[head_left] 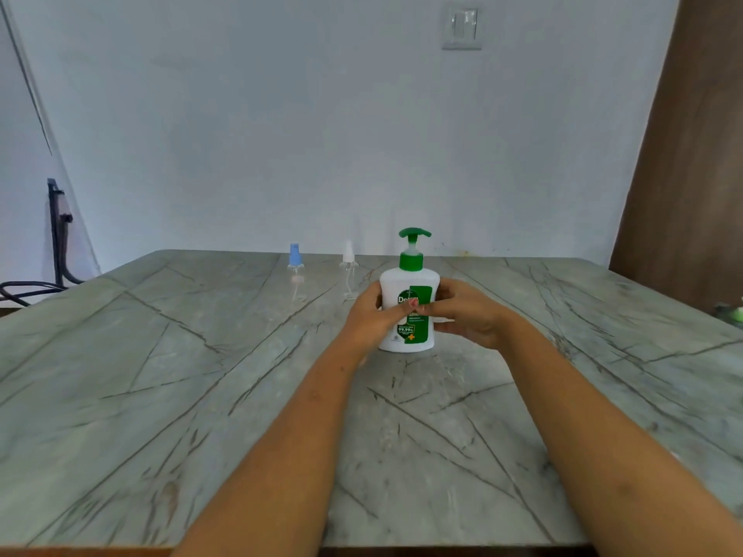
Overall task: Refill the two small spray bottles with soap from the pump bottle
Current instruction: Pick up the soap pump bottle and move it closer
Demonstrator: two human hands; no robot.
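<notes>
A white pump bottle (406, 287) with a green pump head and green label stands upright on the marble table (201, 375). My left hand (372, 319) wraps its left side and my right hand (468, 315) wraps its right side, thumbs meeting across the label. Behind and to the left stand two small clear spray bottles, one with a blue cap (295, 271) and one with a white cap (349, 271). Both stand upright and apart from my hands.
A white wall runs behind the table's far edge. A brown wooden panel (691, 174) rises at the right. A dark chair frame (56, 243) shows at the far left. A small green object (735, 313) lies at the right table edge.
</notes>
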